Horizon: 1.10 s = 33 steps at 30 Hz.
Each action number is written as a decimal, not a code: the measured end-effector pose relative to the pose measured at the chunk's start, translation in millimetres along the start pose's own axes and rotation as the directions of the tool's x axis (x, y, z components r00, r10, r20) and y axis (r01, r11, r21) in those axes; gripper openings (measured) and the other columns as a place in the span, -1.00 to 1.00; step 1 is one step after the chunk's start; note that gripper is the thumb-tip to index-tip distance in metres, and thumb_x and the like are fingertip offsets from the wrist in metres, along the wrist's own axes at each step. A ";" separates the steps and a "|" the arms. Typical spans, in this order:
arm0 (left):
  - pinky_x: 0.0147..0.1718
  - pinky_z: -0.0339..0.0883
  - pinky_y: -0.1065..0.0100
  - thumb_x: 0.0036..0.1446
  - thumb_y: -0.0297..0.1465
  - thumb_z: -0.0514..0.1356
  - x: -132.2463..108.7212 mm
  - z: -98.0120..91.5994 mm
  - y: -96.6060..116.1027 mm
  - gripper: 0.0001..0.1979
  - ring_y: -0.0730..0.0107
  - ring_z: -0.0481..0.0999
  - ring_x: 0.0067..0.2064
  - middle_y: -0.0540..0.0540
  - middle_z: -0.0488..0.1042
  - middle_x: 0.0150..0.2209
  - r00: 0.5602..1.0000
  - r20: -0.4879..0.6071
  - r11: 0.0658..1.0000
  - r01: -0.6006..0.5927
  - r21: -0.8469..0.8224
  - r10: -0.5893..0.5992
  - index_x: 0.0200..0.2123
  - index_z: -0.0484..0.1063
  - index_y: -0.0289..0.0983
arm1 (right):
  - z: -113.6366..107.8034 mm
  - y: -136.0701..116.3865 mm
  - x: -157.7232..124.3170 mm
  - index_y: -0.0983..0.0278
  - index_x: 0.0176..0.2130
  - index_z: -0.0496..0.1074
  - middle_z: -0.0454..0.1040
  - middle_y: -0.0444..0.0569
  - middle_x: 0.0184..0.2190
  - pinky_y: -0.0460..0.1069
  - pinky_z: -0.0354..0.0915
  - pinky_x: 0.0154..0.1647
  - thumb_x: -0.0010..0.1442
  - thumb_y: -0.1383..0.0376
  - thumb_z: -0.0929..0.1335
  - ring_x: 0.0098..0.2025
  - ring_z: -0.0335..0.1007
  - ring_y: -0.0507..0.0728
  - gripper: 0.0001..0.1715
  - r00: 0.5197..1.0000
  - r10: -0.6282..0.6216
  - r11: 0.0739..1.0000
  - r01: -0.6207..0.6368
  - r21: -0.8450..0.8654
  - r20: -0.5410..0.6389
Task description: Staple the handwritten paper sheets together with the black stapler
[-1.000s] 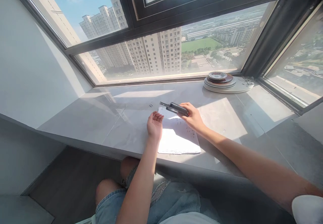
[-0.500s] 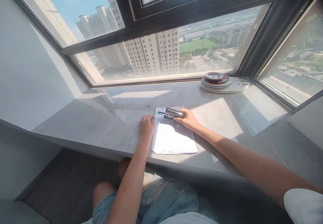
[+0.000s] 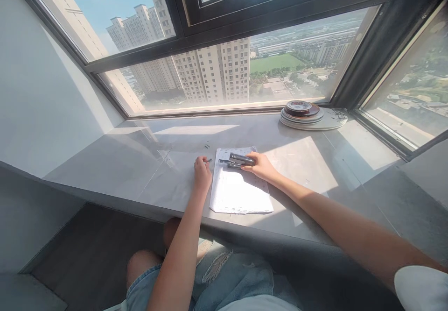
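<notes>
My right hand [image 3: 261,165] is closed around a dark stapler [image 3: 242,159] over the upper part of a stack of white paper [image 3: 241,194]. The stapler's top is lifted apart from its lower part, and its metal end points left. Just left of the paper, my left hand [image 3: 202,171] pinches a small dark strip of staples [image 3: 210,160] between thumb and fingers. Beyond the hands, a few more small strips of staples [image 3: 207,145] lie on the ledge. Printed marks show along the paper's edges, while its middle is washed out by sunlight.
The grey tiled ledge [image 3: 115,161] runs below a dark-framed window [image 3: 224,112]. At the back right, a stack of plates [image 3: 301,114] stands close to the window. The ledge's front edge lies just above my knees, and a white wall [image 3: 52,91] closes the left side.
My left hand has lifted and turned slightly, with its fingers now pinching the strip of staples in plain sight. The stapler in my right hand has barely moved.
</notes>
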State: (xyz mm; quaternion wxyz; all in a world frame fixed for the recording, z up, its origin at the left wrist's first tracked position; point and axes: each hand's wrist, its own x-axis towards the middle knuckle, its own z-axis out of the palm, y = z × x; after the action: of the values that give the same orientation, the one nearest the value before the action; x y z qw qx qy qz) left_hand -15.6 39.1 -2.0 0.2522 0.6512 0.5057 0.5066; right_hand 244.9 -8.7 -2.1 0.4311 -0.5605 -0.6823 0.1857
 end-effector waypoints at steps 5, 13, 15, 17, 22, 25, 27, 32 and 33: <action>0.01 0.30 0.24 0.27 -0.45 0.20 -9.7 -0.7 14.5 -0.80 0.24 0.39 -0.16 -0.13 0.47 -0.14 0.956 0.183 0.961 -0.194 -0.196 0.230 -0.05 0.46 -0.15 | -6.1 -11.1 -2.4 0.21 -0.04 0.53 0.50 0.04 -0.16 0.10 0.38 -0.16 0.18 0.05 0.48 -0.13 0.42 0.23 -0.58 0.986 -0.135 0.989 0.128 -0.074 -0.098; 0.06 0.31 0.21 0.20 -0.43 0.30 -24.5 -1.8 38.7 -0.78 0.22 0.43 -0.15 -0.12 0.50 -0.16 0.872 0.433 0.931 -0.064 -0.359 0.227 -0.07 0.54 -0.12 | -7.1 -39.6 -17.1 0.14 0.01 0.52 0.53 0.05 -0.11 0.12 0.29 -0.14 0.36 0.23 0.37 -0.12 0.38 0.20 -0.77 0.754 -0.651 0.687 0.636 -0.353 0.090; 0.10 0.29 0.20 0.18 -0.48 0.30 -26.7 -2.2 43.3 -0.79 0.22 0.43 -0.14 -0.13 0.50 -0.15 0.866 0.465 0.917 0.021 -0.399 0.183 -0.11 0.55 -0.14 | -3.9 -41.3 -18.3 0.14 0.02 0.52 0.55 0.04 -0.10 0.11 0.27 -0.14 0.37 0.22 0.37 -0.10 0.38 0.21 -0.76 0.725 -0.673 0.647 0.674 -0.357 0.147; 0.13 0.28 0.18 0.18 -0.51 0.29 -28.7 -1.4 47.1 -0.81 0.22 0.44 -0.14 -0.13 0.50 -0.17 0.870 0.476 0.888 0.110 -0.447 0.131 -0.16 0.56 -0.14 | -1.6 -40.6 -17.8 0.14 0.00 0.52 0.56 0.04 -0.10 0.11 0.27 -0.13 0.38 0.22 0.37 -0.10 0.38 0.21 -0.78 0.719 -0.672 0.636 0.683 -0.360 0.176; 0.09 0.31 0.14 0.13 -0.50 0.32 -29.7 0.9 50.2 -0.78 0.19 0.45 -0.15 -0.13 0.51 -0.18 0.874 0.451 0.889 0.052 -0.455 0.180 -0.15 0.56 -0.13 | 0.8 -39.1 -17.1 0.13 -0.06 0.55 0.58 0.00 -0.16 0.09 0.24 -0.16 0.40 0.26 0.34 -0.17 0.39 0.17 -0.81 0.732 -0.650 0.645 0.673 -0.363 0.202; 0.08 0.30 0.18 0.10 -0.48 0.37 -27.7 -1.4 49.0 -0.72 0.21 0.46 -0.16 -0.13 0.52 -0.18 0.868 0.448 0.905 -0.003 -0.426 0.214 -0.10 0.56 -0.14 | -1.4 -42.0 -17.5 0.14 -0.10 0.57 0.60 -0.01 -0.23 0.08 0.23 -0.21 0.40 0.27 0.32 -0.22 0.39 0.16 -0.80 0.741 -0.647 0.665 0.664 -0.341 0.182; 0.11 0.27 0.18 0.10 -0.46 0.39 -26.4 -3.5 48.1 -0.69 0.21 0.45 -0.16 -0.13 0.52 -0.17 0.871 0.447 0.909 0.000 -0.416 0.204 -0.07 0.55 -0.15 | -7.7 -41.7 -14.7 0.15 -0.12 0.58 0.60 -0.01 -0.23 0.09 0.24 -0.22 0.39 0.26 0.33 -0.24 0.39 0.16 -0.80 0.764 -0.634 0.707 0.635 -0.312 0.118; 0.13 0.24 0.16 0.19 -0.42 0.32 -17.0 -5.4 43.1 -0.91 0.18 0.43 -0.16 -0.12 0.48 -0.25 0.948 0.298 0.924 0.008 -0.383 0.115 -0.21 0.56 -0.17 | -43.2 -7.0 6.7 0.15 -0.12 0.61 0.60 0.03 -0.22 0.16 0.32 -0.17 0.35 0.21 0.33 -0.23 0.38 0.22 -0.75 0.882 -0.417 0.897 0.361 -0.256 -0.220; 0.12 0.25 0.16 0.20 -0.41 0.30 -11.3 -5.6 40.5 -0.96 0.17 0.43 -0.16 -0.12 0.47 -0.27 0.959 0.257 0.937 -0.025 -0.348 0.121 -0.25 0.55 -0.17 | -51.2 6.2 11.7 0.15 -0.14 0.63 0.60 0.03 -0.23 0.18 0.32 -0.15 0.33 0.19 0.33 -0.23 0.38 0.23 -0.74 0.890 -0.348 0.926 0.277 -0.257 -0.296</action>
State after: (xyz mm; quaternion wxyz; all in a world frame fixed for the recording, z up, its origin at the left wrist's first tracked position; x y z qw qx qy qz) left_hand -4.2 13.1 29.5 0.4097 0.6800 0.3455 0.5005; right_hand 289.5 -7.8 26.4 0.5043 -0.5082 -0.6958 -0.0570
